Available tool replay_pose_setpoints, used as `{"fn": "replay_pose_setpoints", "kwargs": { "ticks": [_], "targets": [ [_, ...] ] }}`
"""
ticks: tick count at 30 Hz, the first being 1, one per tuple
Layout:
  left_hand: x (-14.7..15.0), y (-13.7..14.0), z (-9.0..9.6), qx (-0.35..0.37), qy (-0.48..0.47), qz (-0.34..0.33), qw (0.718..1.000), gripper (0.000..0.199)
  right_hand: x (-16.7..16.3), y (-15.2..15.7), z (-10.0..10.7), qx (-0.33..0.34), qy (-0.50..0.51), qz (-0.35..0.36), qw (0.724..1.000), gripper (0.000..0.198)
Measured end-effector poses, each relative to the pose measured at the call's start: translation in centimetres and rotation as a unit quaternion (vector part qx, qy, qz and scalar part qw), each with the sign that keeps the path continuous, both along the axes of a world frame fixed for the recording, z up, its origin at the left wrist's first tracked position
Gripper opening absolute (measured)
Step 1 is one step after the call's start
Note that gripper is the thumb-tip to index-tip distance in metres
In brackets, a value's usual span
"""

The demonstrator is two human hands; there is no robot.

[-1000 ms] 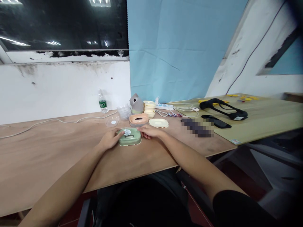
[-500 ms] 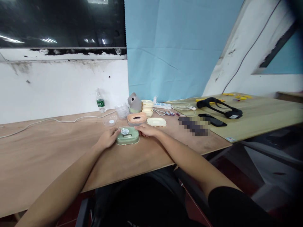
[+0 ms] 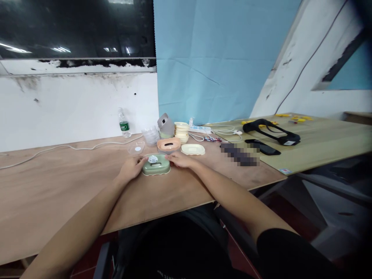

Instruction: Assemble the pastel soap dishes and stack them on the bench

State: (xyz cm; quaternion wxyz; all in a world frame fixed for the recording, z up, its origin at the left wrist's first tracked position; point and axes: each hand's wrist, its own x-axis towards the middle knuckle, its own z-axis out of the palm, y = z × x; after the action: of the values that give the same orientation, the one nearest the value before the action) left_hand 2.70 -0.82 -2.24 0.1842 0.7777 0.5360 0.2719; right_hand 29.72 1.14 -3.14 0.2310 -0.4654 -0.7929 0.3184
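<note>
A green plastic box [image 3: 161, 167] with rounded corners, a slot in its top and a round white sticker lies on the wooden table. My left hand [image 3: 132, 167] grips its left side, thumb near the sticker. On the opposite side my right hand [image 3: 179, 159] holds the upper right corner, its lower fingers partly hidden. Just behind the green box is an orange slotted tray [image 3: 171, 145] resting on a greyish container. To the right of that lies a cream tray [image 3: 193, 149]. A clear shallow dish [image 3: 136, 147] with a white round label sits behind my left hand.
At the back stand stacked clear cups [image 3: 150, 135], grey containers [image 3: 165, 124] and a stack of cream pieces [image 3: 181, 132]. A water bottle [image 3: 124, 126] is by the wall. Rightward are a power strip [image 3: 200, 129], a phone-like black slab [image 3: 266, 148] and a black strap frame [image 3: 258, 126].
The green box tilts slightly or shifts up a little between my hands. Both hands keep their hold, and the camera view has moved slightly.
</note>
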Motion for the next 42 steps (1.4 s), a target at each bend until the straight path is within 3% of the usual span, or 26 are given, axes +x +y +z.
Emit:
{"fn": "replay_pose_setpoints", "kwargs": {
  "ticks": [3,8,12,14,16,18,20,25,30,36,42],
  "targets": [
    [-0.2,0.7,-0.3,0.026,-0.029,0.043,0.998,0.056,-0.2,-0.3,0.2,-0.006,-0.01,0.032,0.999,0.067],
    [-0.6,1.8,-0.7,0.022,-0.097,0.027,0.995,0.045,-1.1,-1.1,0.4,-0.02,-0.029,0.061,0.998,0.06],
    [-1.4,1.9,-0.4,0.023,-0.104,0.046,0.993,0.043,-2.2,-2.2,0.6,0.065,-0.094,0.081,0.99,0.047],
    [-1.4,1.3,0.2,0.072,-0.07,0.07,0.992,0.043,-2.7,-2.7,0.6,0.11,-0.117,0.085,0.983,0.042],
    [-1.0,0.2,1.1,0.169,-0.018,0.067,0.983,0.043,-3.0,-2.8,0.5,0.134,-0.121,0.085,0.98,0.038],
    [-0.1,-1.1,1.8,0.258,0.032,0.017,0.965,0.042,-3.1,-2.7,0.3,0.147,-0.121,0.083,0.978,0.035],
    [1.0,-2.1,2.1,0.285,0.079,-0.042,0.954,0.043,-2.9,-2.4,0.2,0.155,-0.119,0.074,0.978,0.033],
    [2.2,-2.3,0.9,0.23,0.203,-0.11,0.945,0.065,-1.9,-1.9,0.4,0.159,-0.116,0.033,0.98,0.029],
    [1.1,-1.7,0.8,0.196,0.221,-0.148,0.944,0.062,-1.7,-1.9,0.5,0.153,-0.108,0.021,0.982,0.031],
    [1.1,-1.8,1.4,0.174,0.216,-0.101,0.955,0.044,-1.7,-1.8,0.4,0.141,-0.102,0.025,0.984,0.026],
    [-0.4,-1.1,1.6,0.145,0.269,0.003,0.952,0.037,-1.4,-1.8,0.5,0.133,-0.085,0.004,0.987,0.026]
  ]
}}
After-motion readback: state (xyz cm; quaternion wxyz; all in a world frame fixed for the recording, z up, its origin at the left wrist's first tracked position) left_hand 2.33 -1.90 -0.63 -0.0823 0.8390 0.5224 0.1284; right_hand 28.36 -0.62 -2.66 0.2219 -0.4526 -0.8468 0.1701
